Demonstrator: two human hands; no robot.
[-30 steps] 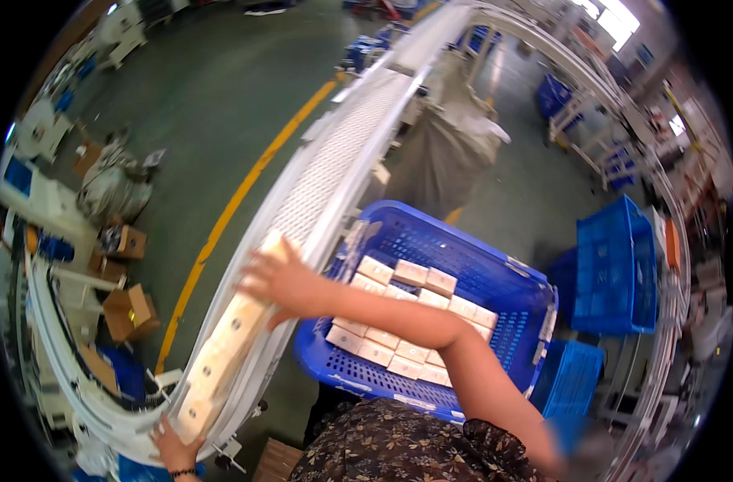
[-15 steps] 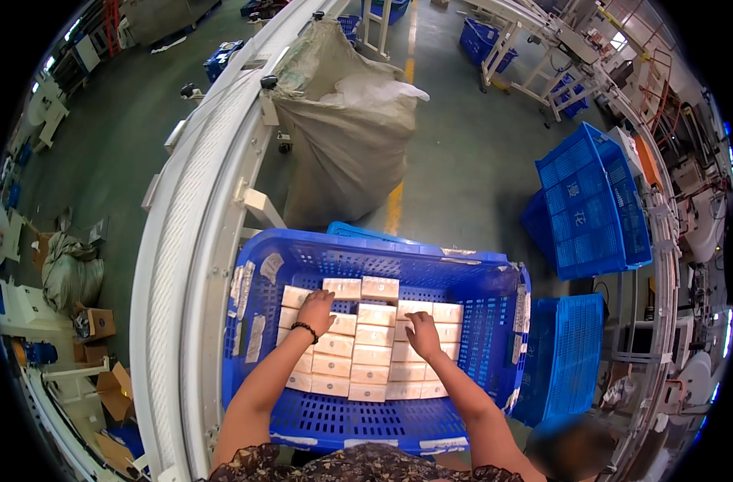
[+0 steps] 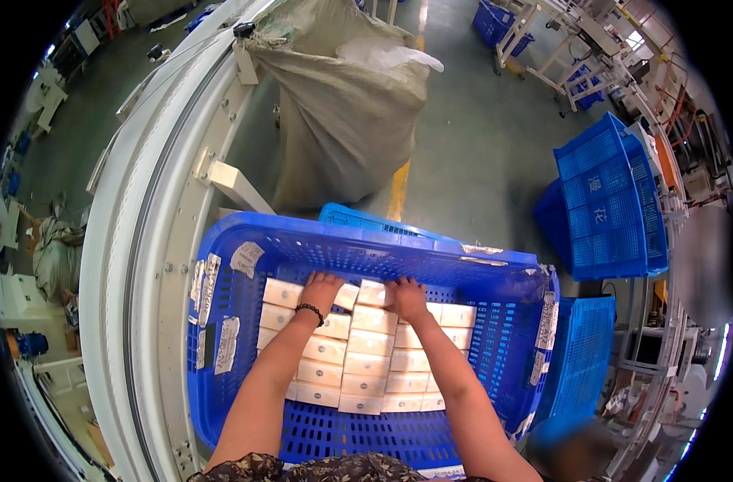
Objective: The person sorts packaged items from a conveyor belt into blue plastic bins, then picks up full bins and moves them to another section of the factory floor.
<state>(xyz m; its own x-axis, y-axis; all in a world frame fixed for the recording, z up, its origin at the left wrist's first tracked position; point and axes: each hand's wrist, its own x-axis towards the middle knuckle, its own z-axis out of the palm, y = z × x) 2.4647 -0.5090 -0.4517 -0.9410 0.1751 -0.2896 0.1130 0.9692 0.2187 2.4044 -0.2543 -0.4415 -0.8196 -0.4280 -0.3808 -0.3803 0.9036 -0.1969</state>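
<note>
Inside a blue plastic crate (image 3: 495, 341) stand several rows of small white boxes (image 3: 370, 341), packed close together. My left hand (image 3: 322, 292), with a dark beaded bracelet at the wrist, lies over the far end of a row; its fingers are stretched forward and partly cover a box. Beside it, my right hand (image 3: 408, 299) has its fingers apart and reaches past the right side of a white box (image 3: 373, 292) in the far row, its fingertips at the crate's far side. Neither hand lifts a box.
A white conveyor (image 3: 134, 265) runs along the left of the crate. Beyond the crate stands a large grey-brown sack (image 3: 346, 128) with white film on top. Stacked blue crates (image 3: 611, 201) stand at the right. A person's blurred head shows at the lower right.
Both hands have moved toward the far side of the crate. My right hand has also shifted left, beside the far middle box. The view has moved closer to the crate.
</note>
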